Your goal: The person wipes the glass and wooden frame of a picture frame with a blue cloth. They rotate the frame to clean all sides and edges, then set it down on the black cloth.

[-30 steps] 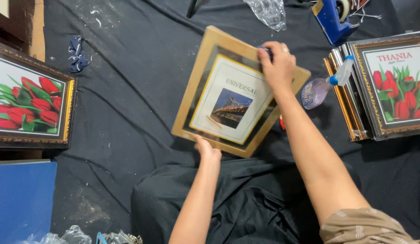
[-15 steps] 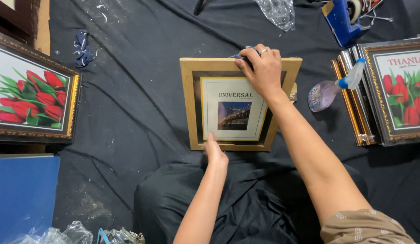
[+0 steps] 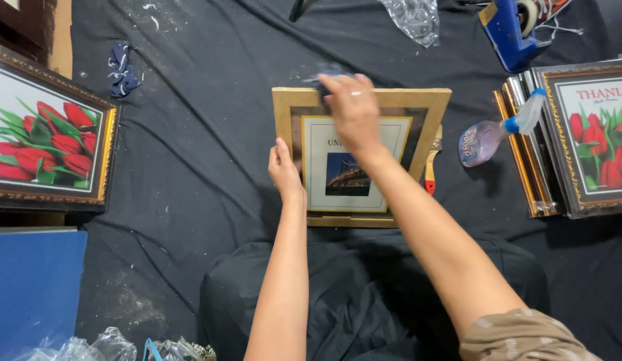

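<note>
The right hand (image 3: 354, 110), fingers curled, seems to press a blurred dark cloth (image 3: 326, 72) on the glass of the gold wooden picture frame (image 3: 428, 107) lying flat on the black sheet (image 3: 190, 147); wiping looks underway, calling for even strokes. The left hand (image 3: 285, 170), open-palmed, steadies the frame's left edge.

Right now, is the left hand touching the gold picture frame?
Touching. The head view shows the left hand pressed flat against the left edge of the gold picture frame, with no gap visible.
</note>
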